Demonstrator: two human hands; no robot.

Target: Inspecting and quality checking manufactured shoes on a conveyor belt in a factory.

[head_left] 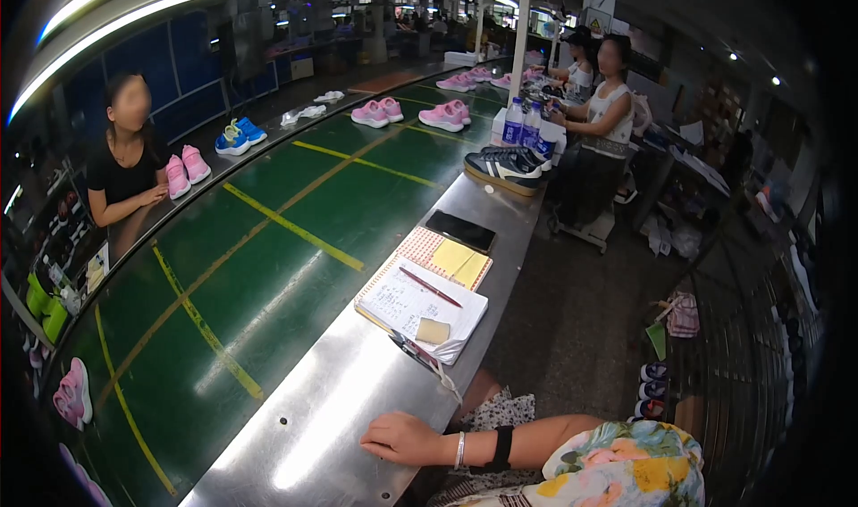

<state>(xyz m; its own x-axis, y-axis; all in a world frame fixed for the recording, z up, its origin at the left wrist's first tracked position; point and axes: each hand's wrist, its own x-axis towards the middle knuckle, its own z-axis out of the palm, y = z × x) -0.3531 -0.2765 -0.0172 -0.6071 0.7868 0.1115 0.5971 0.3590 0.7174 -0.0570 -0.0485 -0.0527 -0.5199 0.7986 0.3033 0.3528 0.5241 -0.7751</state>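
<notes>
My right hand [402, 438] rests palm down on the bare metal tabletop [323, 428], fingers loosely bent, holding nothing. A bracelet [459, 451] and a black band [503, 448] circle that forearm, which comes in from the right. My left hand is out of view. Beyond the right hand lies an open notebook [393, 295] with handwriting, bearing a dark red pen [431, 287] and a small beige block [433, 330]. A yellow note pad [461, 262] sits on a red-patterned sheet at its far side, near a black phone [461, 230]. A white cord [449, 382] hangs by the table edge.
Along the left runs a green conveyor belt [295, 284] with yellow lines, carrying pink shoes [444, 116]. Dark sneakers [505, 169] and purple-labelled bottles [522, 123] stand at the far table end. One person [130, 163] is across the belt; others [612, 114] work farther along. Shoe racks line the right.
</notes>
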